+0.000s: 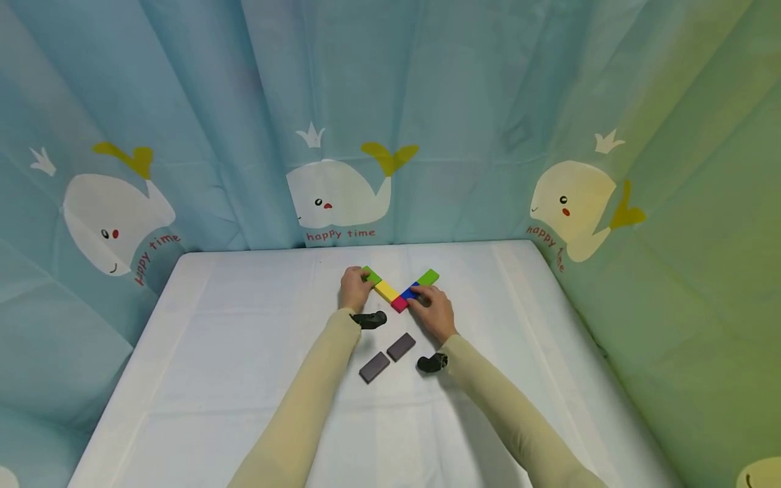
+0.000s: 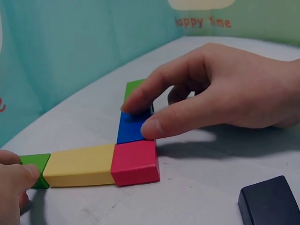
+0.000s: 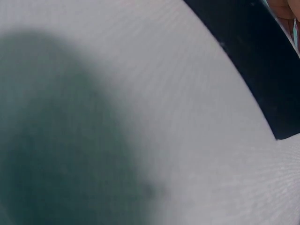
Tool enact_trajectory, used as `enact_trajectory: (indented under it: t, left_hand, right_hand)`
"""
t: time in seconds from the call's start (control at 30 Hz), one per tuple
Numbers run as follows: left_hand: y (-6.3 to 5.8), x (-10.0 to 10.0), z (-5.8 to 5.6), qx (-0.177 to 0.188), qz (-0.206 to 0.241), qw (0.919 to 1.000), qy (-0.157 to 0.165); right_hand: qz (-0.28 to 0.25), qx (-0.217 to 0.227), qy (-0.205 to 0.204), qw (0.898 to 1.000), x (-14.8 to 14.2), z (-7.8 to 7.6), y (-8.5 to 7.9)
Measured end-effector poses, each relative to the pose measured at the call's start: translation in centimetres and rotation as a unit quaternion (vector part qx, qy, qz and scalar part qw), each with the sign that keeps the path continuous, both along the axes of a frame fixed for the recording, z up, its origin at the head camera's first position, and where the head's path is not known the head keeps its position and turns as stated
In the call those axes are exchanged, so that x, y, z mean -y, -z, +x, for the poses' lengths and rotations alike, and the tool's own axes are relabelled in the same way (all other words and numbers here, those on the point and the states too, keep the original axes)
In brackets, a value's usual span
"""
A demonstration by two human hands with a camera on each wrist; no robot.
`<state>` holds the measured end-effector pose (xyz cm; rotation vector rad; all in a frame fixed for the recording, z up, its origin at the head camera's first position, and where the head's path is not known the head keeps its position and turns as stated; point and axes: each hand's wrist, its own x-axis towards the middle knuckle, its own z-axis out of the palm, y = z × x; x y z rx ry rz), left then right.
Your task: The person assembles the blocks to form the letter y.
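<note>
Colored blocks form a V on the white table. The left arm of the V has a green block (image 1: 371, 274) and a yellow block (image 1: 387, 291). A red block (image 1: 399, 304) sits at the corner. Up the right arm run a blue block (image 1: 408, 293) and another green block (image 1: 428, 277). My left hand (image 1: 354, 289) pinches the left green block at its outer end. With curled index finger and thumb, my right hand (image 1: 434, 313) holds the blue block, partly covering it in the left wrist view. The right wrist view catches mostly tablecloth and shadow.
Two dark grey blocks (image 1: 375, 367) lie nearer me, between my forearms. One dark block (image 3: 253, 61) crosses the corner of the right wrist view. Curtains (image 1: 464, 135) with whale prints stand behind the table (image 1: 232, 325) and along its sides.
</note>
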<state>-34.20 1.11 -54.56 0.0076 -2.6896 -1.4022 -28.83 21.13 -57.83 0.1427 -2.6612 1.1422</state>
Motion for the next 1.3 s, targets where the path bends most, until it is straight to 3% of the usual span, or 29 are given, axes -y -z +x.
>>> enact_trajectory:
  t: [0.27, 0.63, 0.97, 1.3]
  left_hand:
    - [-0.2, -0.1, 0.0, 0.017, 0.003, 0.9998, 0.002]
    - [0.0, -0.1, 0.0, 0.004, 0.013, 0.9999, 0.003]
    - [1.0, 0.0, -0.5, -0.004, 0.004, 1.0000, 0.002]
    - [0.7, 0.0, -0.4, 0.005, 0.007, 1.0000, 0.002]
  right_hand:
    - [0.000, -0.004, 0.002, 1.000, 0.0, -0.2, 0.4]
    - [-0.004, -0.007, -0.001, 1.000, -0.1, -0.2, 0.3]
    - [-0.006, -0.012, -0.003, 1.000, -0.1, -0.1, 0.1]
    - [-0.004, -0.011, -0.006, 1.000, 0.0, 0.2, -0.1]
